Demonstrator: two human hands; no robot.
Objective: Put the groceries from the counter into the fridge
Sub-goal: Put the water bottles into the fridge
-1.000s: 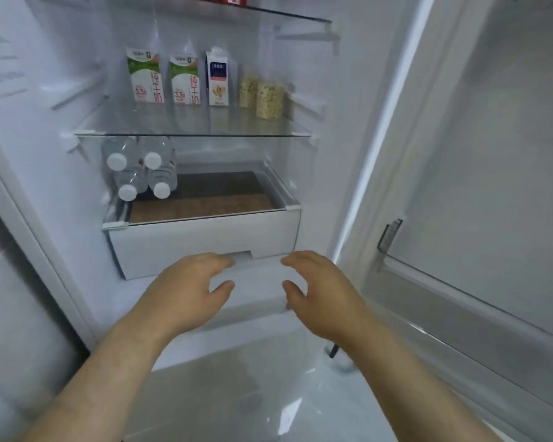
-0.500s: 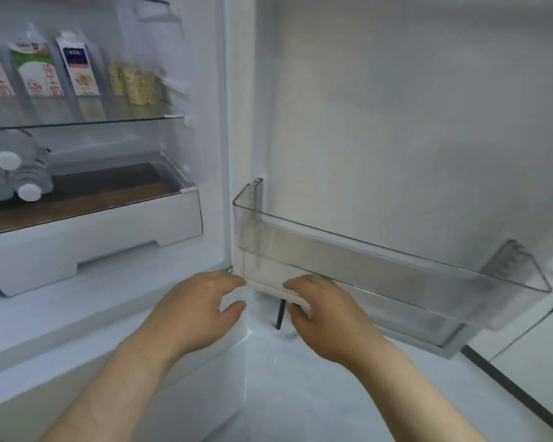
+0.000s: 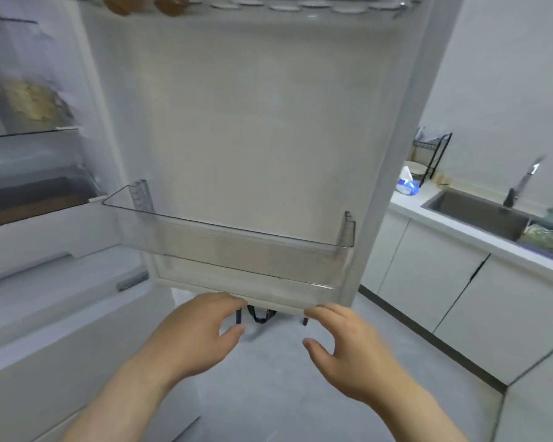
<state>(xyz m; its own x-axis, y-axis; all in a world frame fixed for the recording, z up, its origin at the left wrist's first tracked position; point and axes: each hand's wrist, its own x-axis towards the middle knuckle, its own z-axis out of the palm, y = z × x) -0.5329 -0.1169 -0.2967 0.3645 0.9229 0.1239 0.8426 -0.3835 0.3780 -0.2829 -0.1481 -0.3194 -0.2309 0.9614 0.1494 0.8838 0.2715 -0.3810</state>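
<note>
White fridge door (image 3: 268,122) standing wide open, clear plastic door bin (image 3: 237,250) low on its inner face, two brown eggs (image 3: 118,3) in its top rack, blurred jar (image 3: 32,100) of pale grains on a glass shelf (image 3: 29,133) inside at left, blue-and-white bag (image 3: 406,184) upright on the white worktop (image 3: 460,231) at right

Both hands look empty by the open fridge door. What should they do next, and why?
Probably turn right and reach for the blue-and-white pack on the counter. The left hand and right hand hold nothing, and the door bin before them shows nothing inside.
</note>
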